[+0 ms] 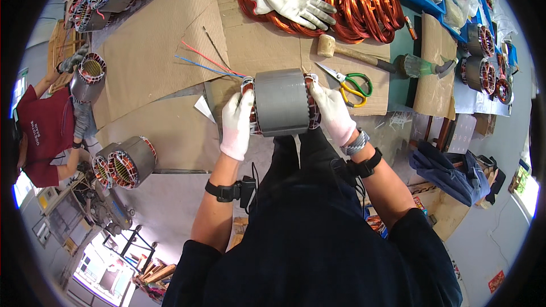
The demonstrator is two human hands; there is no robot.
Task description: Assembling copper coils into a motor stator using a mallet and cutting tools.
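Gloved fingers (247,101) grip a stator (281,102) at both ends.

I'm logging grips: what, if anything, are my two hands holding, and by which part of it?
A grey cylindrical stator, held by its two wound ends: the left hand on the left end, the right hand on the right end.

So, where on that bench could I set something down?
The corrugated cardboard left of the copper coils looks bare except beneath the wire leads; so does flat cardboard between the coils and the held stator. Mallet and scissors crowd the right.
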